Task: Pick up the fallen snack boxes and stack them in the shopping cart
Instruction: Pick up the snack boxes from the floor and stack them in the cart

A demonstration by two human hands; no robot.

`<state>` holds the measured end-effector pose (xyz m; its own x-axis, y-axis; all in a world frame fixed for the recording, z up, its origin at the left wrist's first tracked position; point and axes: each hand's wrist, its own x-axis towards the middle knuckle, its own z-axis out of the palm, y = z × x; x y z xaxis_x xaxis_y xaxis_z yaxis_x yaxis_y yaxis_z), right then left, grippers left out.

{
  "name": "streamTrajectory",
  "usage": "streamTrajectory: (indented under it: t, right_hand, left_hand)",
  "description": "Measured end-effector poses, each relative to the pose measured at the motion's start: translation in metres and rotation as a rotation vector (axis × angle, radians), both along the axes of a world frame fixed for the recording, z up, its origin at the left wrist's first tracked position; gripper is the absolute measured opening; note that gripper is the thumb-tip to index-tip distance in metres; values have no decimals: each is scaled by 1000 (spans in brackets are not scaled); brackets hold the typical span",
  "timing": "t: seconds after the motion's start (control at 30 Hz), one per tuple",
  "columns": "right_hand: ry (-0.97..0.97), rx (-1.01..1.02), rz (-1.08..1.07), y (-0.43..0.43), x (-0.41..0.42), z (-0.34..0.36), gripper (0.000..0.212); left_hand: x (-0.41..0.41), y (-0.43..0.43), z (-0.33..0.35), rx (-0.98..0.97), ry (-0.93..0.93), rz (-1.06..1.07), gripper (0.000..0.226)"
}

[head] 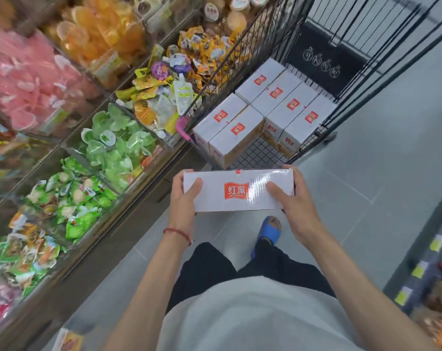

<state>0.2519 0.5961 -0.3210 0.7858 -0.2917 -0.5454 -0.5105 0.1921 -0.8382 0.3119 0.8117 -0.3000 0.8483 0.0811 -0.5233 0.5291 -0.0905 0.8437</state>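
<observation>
Beyond a grey shirt (252, 315), a white rectangular snack box (236, 198) is gripped: left hand (183, 201) at nine o'clock, right hand (295, 202) at three.

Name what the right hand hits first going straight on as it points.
The right hand, gripping a snack box, likely meets the near boxes in the shopping cart first; depth unclear.

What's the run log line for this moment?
snack box: held level, short of shopping cart | left hand: grips left end | right hand: grips right end | loaded boxes: six showing in cart
</observation>
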Motion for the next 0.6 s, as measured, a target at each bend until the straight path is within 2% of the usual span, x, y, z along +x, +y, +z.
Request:
streamTrajectory:
  t: [0.23, 0.5, 0.6]
  right_hand:
    - [9, -56, 51, -66, 50, 2, 51]
    - [-1, -92, 67, -75, 101, 3, 43]
    - [13, -133, 74, -75, 118, 4, 46]
  left_hand:
    - [26, -61, -2, -23, 10, 69, 25]
    - [86, -74, -11, -56, 75, 122, 21]
    - [105, -75, -16, -62, 105, 132, 21]
